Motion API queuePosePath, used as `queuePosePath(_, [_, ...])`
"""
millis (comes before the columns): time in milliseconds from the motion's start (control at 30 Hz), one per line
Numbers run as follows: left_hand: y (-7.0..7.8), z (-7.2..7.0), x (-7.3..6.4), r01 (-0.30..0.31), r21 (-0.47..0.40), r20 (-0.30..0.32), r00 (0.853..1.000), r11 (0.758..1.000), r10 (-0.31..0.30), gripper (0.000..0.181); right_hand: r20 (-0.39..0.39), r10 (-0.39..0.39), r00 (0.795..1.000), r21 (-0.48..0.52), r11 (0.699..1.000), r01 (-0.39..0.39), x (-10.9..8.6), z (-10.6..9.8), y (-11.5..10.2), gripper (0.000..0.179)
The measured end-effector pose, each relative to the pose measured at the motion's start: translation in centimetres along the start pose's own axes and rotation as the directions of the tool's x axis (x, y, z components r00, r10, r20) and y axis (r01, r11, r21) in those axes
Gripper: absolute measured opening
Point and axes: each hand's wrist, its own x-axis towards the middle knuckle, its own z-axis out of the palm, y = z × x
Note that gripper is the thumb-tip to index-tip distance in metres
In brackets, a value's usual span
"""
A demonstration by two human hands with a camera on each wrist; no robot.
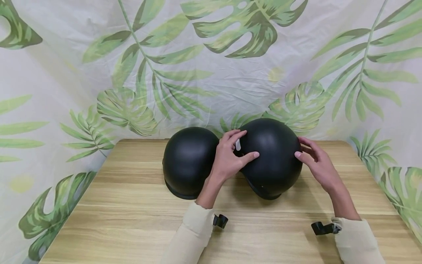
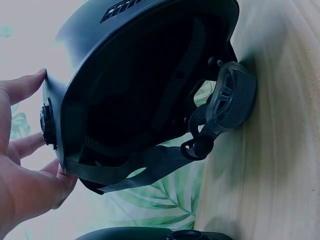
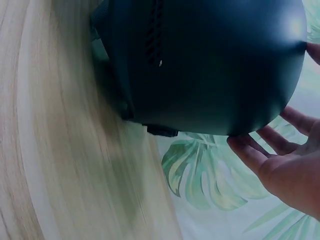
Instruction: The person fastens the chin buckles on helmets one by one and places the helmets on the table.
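Note:
Both hands hold a black helmet (image 1: pixel 271 157), tilted so its open underside faces left. At its left, my left hand (image 1: pixel 227 157) grips the shell near the rim, the thumb lying on the outside. My right hand (image 1: pixel 318 167) grips the opposite side with thumb and fingertips against the smooth shell. The left wrist view looks into the dark inside, where a black chin strap (image 2: pixel 150 170) and an ear loop (image 2: pixel 232 97) hang toward the table. Vent slots (image 3: pixel 155 32) show on the shell in the right wrist view. A second black helmet (image 1: pixel 189 161) stands dome up, left of the held one.
A wood-grain table (image 1: pixel 132 220) lies beneath everything. Right behind its far edge hangs a leaf-print cloth (image 1: pixel 184 66), which also spreads along both sides. Black camera mounts (image 1: pixel 324 228) stick out from the cream sleeves (image 1: pixel 357 238).

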Motion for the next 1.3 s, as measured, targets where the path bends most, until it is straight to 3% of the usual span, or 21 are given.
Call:
queuePosePath(100, [0.16,-0.27,0.03,-0.025,-0.006,0.002,1.000,1.000,0.025,0.069,0.011,0.004,1.000,-0.008,1.000,-0.004,0.06,0.15,-0.11,0.061])
queuePosePath(300, [0.12,-0.48,0.21,-0.105,-0.061,-0.021,0.994,0.993,0.104,0.067,0.038,-0.016,0.999,0.131,0.991,0.011,0.24,0.31,0.01,0.057])
queuePosePath(600, [-0.04,-0.06,0.42,-0.071,-0.109,-0.110,0.992,0.992,0.059,0.074,0.036,-0.013,0.999,0.155,0.988,0.007,0.35,0.38,0.05,0.055])
queuePosePath(833, [-0.11,-0.23,0.57,-0.102,-0.197,-0.064,0.994,0.975,0.091,0.076,0.051,0.025,0.998,0.193,0.981,-0.034,0.26,0.24,0.37,0.055])
queuePosePath(1067, [0.05,-0.27,0.60,-0.094,-0.193,-0.050,0.995,0.977,0.086,0.077,0.081,0.056,0.995,0.213,0.974,-0.073,0.18,0.21,0.56,0.058])
queuePosePath(1300, [0.16,-0.54,0.62,-0.099,-0.115,-0.088,0.992,0.988,0.089,0.072,0.085,0.050,0.995,0.236,0.969,-0.069,0.25,0.39,0.74,0.055])
